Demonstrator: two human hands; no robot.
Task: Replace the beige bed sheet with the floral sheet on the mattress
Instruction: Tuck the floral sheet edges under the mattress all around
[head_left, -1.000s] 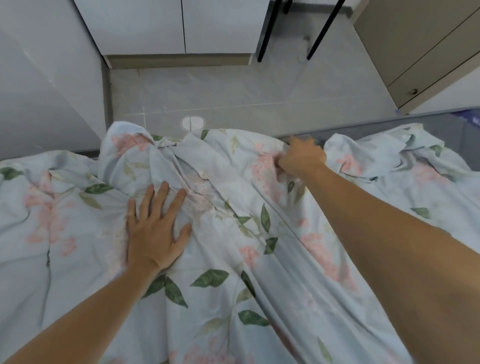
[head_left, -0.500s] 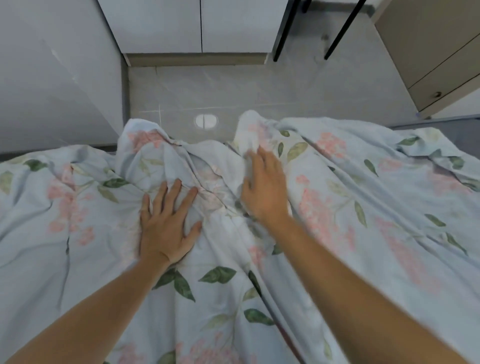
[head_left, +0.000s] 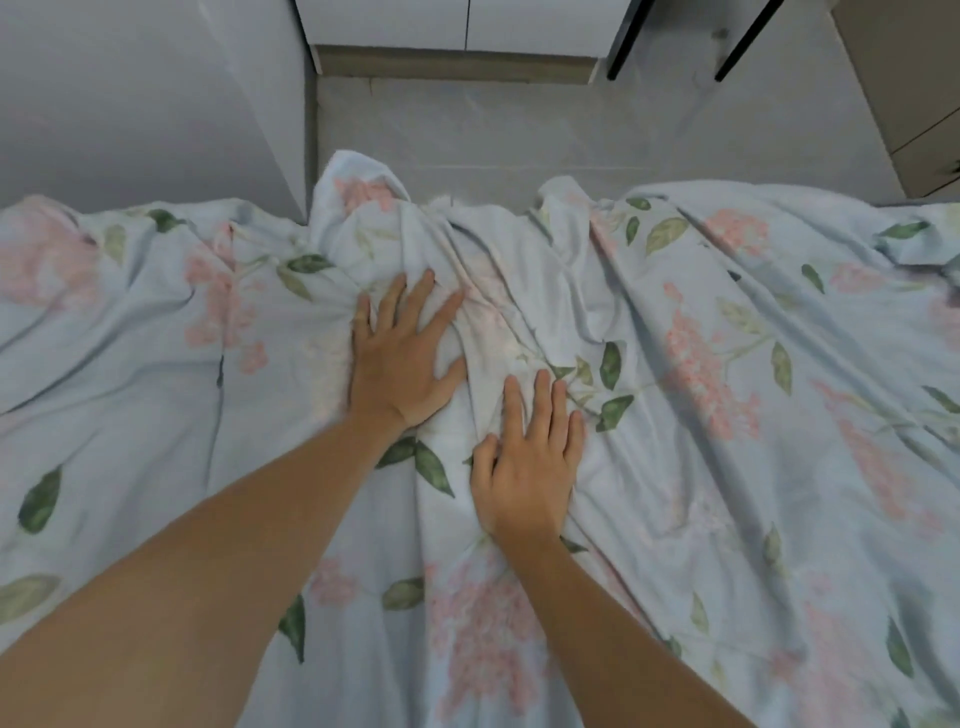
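The pale blue cotton floral sheet (head_left: 701, 467), printed with pink blossom clusters and green leaves, lies spread across the whole lower part of the view, covering the surface beneath it from the left edge to the right edge. It is heavily creased, and a bunched ridge of folds rises along its far edge in the middle, where a peak of fabric stands up against the floor beyond.

The left hand (head_left: 397, 358) rests flat on the sheet just below that bunched ridge, palm down, fingers straight and spread, thumb out to the side; it presses the cloth and grasps nothing. The right hand (head_left: 524, 462) lies flat on the sheet just beside it, nearer the person and slightly to the right, fingers straight and close together, also pressing down with nothing held. The wrinkles run between and around both palms, so the sheet is under the hands, not gripped by them. Both bare forearms reach in from the bottom of the view.

Beyond the sheet's far edge is a grey tiled floor (head_left: 519, 124). White cabinet doors (head_left: 457, 21) stand at the top, two thin black legs (head_left: 626, 41) slant down to their right, and a beige wooden cabinet (head_left: 909, 88) fills the upper right corner
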